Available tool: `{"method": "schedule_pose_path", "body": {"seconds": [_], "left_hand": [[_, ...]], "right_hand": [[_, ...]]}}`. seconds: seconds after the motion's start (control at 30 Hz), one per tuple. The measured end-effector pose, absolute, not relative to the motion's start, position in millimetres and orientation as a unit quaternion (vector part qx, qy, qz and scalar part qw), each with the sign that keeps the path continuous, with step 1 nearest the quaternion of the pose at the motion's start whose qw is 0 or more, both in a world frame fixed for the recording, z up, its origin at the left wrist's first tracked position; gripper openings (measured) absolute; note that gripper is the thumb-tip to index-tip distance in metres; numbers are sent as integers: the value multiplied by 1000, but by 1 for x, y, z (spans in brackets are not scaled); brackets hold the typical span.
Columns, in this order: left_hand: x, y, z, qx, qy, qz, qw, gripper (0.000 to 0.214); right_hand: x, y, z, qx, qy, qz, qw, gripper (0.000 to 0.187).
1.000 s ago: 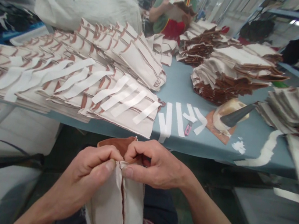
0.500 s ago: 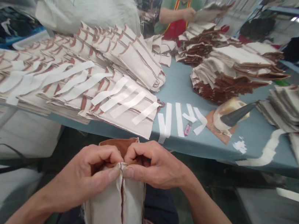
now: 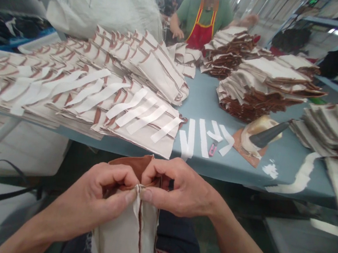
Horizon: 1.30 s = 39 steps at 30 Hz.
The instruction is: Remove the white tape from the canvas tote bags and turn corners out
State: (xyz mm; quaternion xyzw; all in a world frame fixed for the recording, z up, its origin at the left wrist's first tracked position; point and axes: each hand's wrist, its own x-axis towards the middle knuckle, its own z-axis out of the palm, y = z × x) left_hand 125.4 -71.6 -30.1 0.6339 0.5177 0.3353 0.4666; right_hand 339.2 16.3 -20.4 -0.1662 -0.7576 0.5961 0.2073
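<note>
A sewn piece [image 3: 122,237], off-white on the outside with brown showing within and along a seam, hangs over my lap. My left hand [image 3: 105,197] pinches its upper edge just left of the seam. On the other side of the seam my right hand [image 3: 176,186] grips the same edge between thumb and fingers, and the two thumbs almost meet. Behind my fingers a brown flap [image 3: 132,162] of the piece stands up. My curled fingers hide part of the edge.
Overlapping off-white pieces [image 3: 152,65] with white strips [image 3: 167,129] cover the table's left side. Toward the right are a pink clip-like item [image 3: 212,149], a glue-smeared pot with a dark handle [image 3: 268,134] and brown-and-white stacks [image 3: 256,88]. A co-worker [image 3: 202,22] stands across the blue table [image 3: 203,93].
Both my hands keep their pinch on the edge, with barely any shift. The co-worker's hands have moved apart, and the piece held up before is no longer raised. My view has shifted slightly.
</note>
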Motion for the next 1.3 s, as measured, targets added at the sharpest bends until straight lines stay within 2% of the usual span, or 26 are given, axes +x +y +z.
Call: {"method": "schedule_pose_path", "body": {"seconds": [0.4, 0.63, 0.93, 1.03, 1.17, 1.3], "left_hand": [[126, -68, -19, 668, 531, 296, 430, 29], [125, -67, -19, 678, 511, 303, 433, 27], [125, -68, -17, 646, 513, 294, 483, 29], [129, -71, -21, 636, 528, 311, 469, 28], [137, -75, -25, 626, 560, 327, 434, 25], [136, -76, -31, 601, 544, 319, 491, 25]], "right_hand": [[337, 18, -6, -201, -789, 556, 168, 5], [336, 19, 6, -203, -846, 470, 149, 9], [333, 8, 0, -226, -827, 487, 168, 12], [331, 5, -3, -246, -807, 506, 177, 13], [331, 7, -8, -261, -765, 564, 170, 11], [335, 10, -20, -239, -702, 655, 143, 9]]}}
